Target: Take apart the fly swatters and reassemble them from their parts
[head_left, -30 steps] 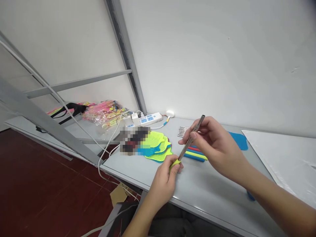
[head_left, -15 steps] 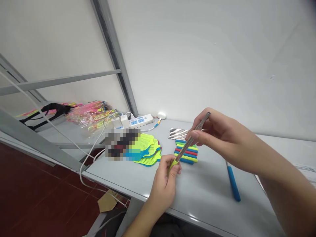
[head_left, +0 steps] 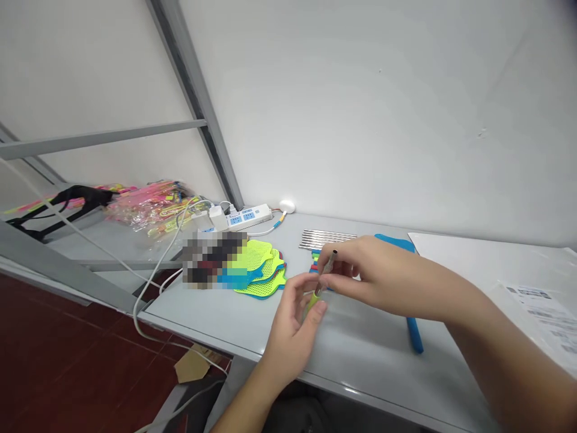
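One grey table [head_left: 356, 367] runs beneath both hands, its front edge passing under the left forearm and its surface showing between the right forearm and that edge, with one white sheet [head_left: 469, 255] beyond the right forearm, at least four overlapping swatter heads [head_left: 256, 251] left of the hands, and one blue swatter [head_left: 414, 337] partly hidden by the right forearm. The left hand [head_left: 291, 325] curls closed around one yellow-green grip [head_left: 312, 302], while the right hand [head_left: 367, 273] pinches one metal tube [head_left: 332, 260] rising from it; several metal rods [head_left: 318, 239] and partly covered coloured handles [head_left: 314, 267], uncountable here, lie just beyond.
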A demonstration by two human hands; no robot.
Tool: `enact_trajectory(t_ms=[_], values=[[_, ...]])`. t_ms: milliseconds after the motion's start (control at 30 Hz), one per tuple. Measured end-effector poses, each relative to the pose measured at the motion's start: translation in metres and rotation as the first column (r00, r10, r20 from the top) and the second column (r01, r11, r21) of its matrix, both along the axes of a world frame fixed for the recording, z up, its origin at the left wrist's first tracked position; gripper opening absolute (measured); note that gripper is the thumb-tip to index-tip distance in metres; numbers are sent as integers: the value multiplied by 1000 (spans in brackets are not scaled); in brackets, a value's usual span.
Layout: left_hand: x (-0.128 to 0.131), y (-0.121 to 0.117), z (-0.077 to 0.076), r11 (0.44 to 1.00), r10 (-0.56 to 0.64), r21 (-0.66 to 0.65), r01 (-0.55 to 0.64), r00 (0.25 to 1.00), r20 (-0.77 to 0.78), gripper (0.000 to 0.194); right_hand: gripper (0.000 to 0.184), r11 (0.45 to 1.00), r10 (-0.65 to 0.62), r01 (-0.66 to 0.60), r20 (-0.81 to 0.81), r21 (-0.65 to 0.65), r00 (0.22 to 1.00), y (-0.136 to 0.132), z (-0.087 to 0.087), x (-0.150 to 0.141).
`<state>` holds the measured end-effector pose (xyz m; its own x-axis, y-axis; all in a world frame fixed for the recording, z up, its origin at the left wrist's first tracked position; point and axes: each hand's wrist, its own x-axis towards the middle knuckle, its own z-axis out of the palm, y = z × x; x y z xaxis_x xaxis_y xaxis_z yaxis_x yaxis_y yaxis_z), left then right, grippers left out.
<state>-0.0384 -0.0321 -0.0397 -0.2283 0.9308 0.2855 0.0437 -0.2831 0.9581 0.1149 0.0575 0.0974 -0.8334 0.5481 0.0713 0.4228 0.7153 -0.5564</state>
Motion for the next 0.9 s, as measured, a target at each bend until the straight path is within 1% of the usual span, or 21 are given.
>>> enact_trajectory(t_ms=[33,100,167,200,267,333,400,500,567,667,767,900], values=[[-3,-1,5,999,34,38,-34,999,9,30,19,1000,4,-4,3,4,1000,-1,-1,-2],[-11,-2,22,986,90,138,-94,995,33,30,17,1000,23,-23,5,8,1000,-4,-3,-5],[-19,-1,43,973,96,212,-95,995,6,31,17,999,42,-42,3,14,999,-6,-4,-9],[-21,1,53,975,87,210,-74,995,-53,32,18,999,44,-44,1,19,999,-7,-5,-11],[-23,6,71,987,46,162,-15,981,-186,32,24,999,41,-41,1,31,999,-7,-7,-15],[-22,11,80,993,-4,115,29,976,-217,31,28,998,42,-42,6,36,999,-6,-8,-17],[-19,15,83,993,-14,115,38,980,-197,30,28,998,45,-45,13,44,999,-6,-9,-18],[-16,16,81,984,28,177,14,971,-236,25,27,997,62,-63,16,42,998,-7,-8,-19],[-15,15,80,978,51,210,-1,971,-235,20,27,995,87,-88,22,43,996,-8,-8,-19],[-17,13,79,979,71,203,-29,976,-204,20,29,993,111,-113,41,47,993,-8,-9,-20],[-17,12,78,976,124,204,-71,958,-260,19,28,988,157,-157,58,-4,986,-6,-11,-18],[-16,9,75,962,164,262,-83,938,-305,16,25,980,197,-195,79,-34,977,-4,-8,-15]])
